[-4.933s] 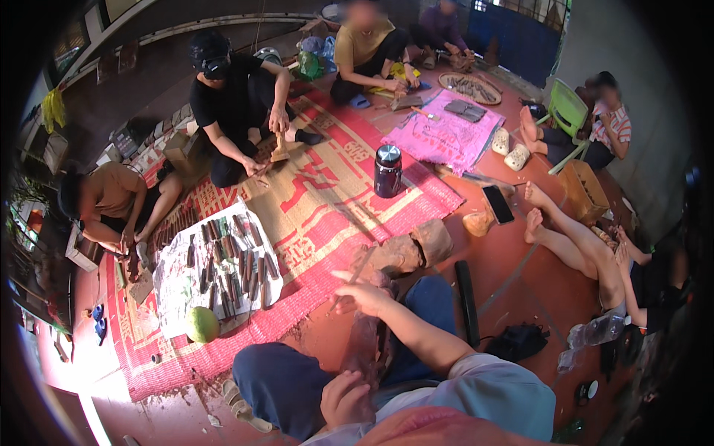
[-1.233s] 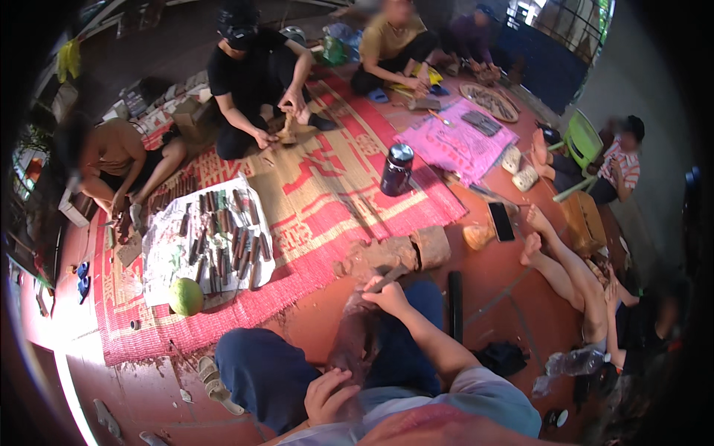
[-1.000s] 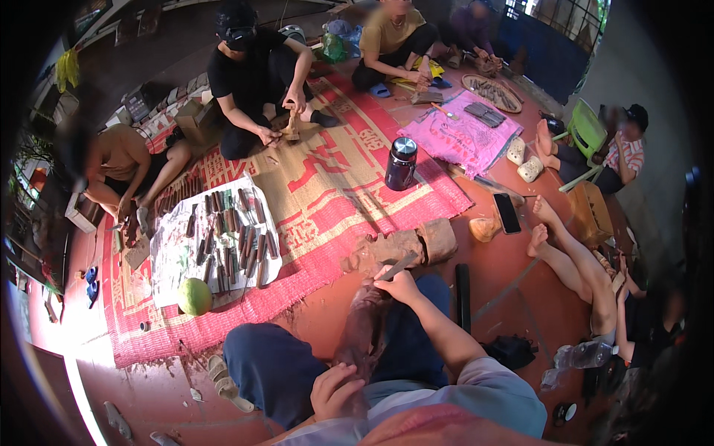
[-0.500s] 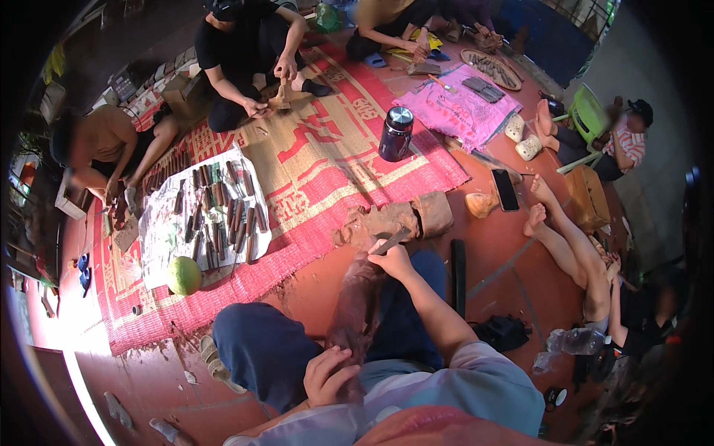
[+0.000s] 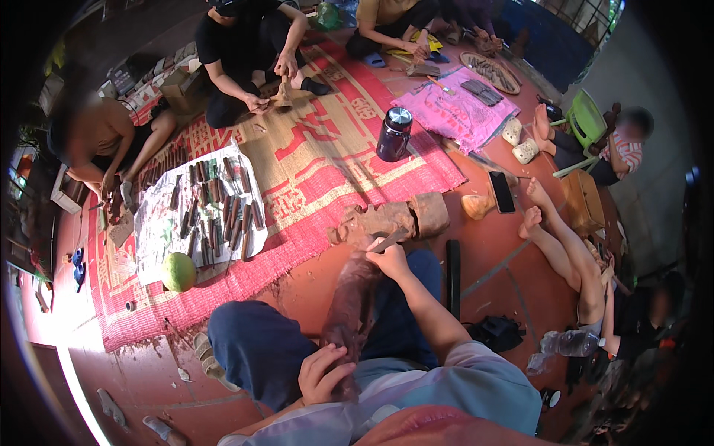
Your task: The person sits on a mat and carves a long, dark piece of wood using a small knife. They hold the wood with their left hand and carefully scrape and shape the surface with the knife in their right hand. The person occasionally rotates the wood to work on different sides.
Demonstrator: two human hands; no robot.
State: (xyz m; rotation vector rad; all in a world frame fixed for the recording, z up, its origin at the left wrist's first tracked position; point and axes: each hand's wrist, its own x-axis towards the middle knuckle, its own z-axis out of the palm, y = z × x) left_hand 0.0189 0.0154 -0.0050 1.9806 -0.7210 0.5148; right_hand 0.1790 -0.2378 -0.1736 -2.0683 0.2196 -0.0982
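Observation:
A long, dark reddish-brown carved piece of wood (image 5: 346, 299) lies lengthwise between my knees, its near end against my body. My left hand (image 5: 321, 374) is wrapped round that near end. At the far end, my right hand (image 5: 388, 260) grips a carving tool (image 5: 390, 239) whose dark, flat end sticks out up and to the right past the fingers. The tool's working tip is hidden by the hand and the wood. Just beyond, a lighter brown, rough-carved wooden block (image 5: 387, 221) rests on the tiles beside the mat.
Many wood-handled tools lie on a white sheet (image 5: 158, 256) on the red mat (image 5: 297, 241), near a green round fruit (image 5: 178, 272). A dark flask (image 5: 394, 135) stands beyond the block. A phone (image 5: 503, 192) lies right. Several people sit around, one working a wooden piece (image 5: 282, 93).
The whole view has shifted slightly. Both hands keep their holds on the carved wood and the tool, with hardly any visible movement.

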